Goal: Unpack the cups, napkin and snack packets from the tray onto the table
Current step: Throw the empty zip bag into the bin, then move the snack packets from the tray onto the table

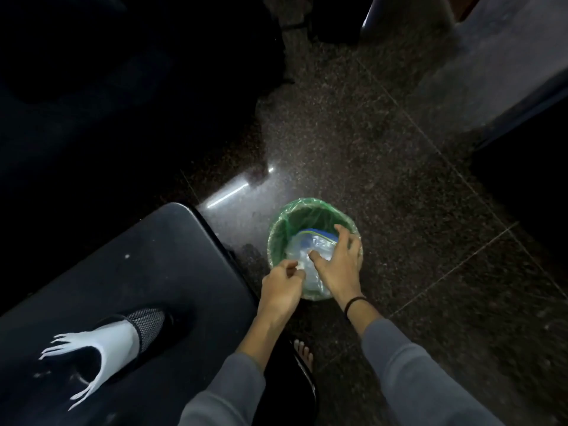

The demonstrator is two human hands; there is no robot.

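From the head camera, looking down in a very dim room, the person stoops over a small round bin (274, 241) on the speckled stone floor (399, 195). The bin has a green liner (310, 207) folded over its rim. A crumpled clear plastic bag (299, 252) with a blue strip (316, 232) along its top sits in the bin's mouth. The right hand (338, 265) is spread wide, fingers apart, thumb and palm down on the plastic, I'd guess to push it in so it stops springing back. The left hand (282, 282) is curled narrow and seems to pinch the near edge of that plastic between thumb and forefinger, probably feeding it in. A dark band (355, 304) circles the right wrist, and a bare foot (304, 353) shows below. To the left, the black table (138, 265) carries only a dark mesh thing (147, 324) with a torn white piece (113, 338) on it. The tray, cups, napkin and snack packets are nowhere in sight, so I can't say where they lie. This looks like getting rid of wrapping, apart from the unpacking proper.
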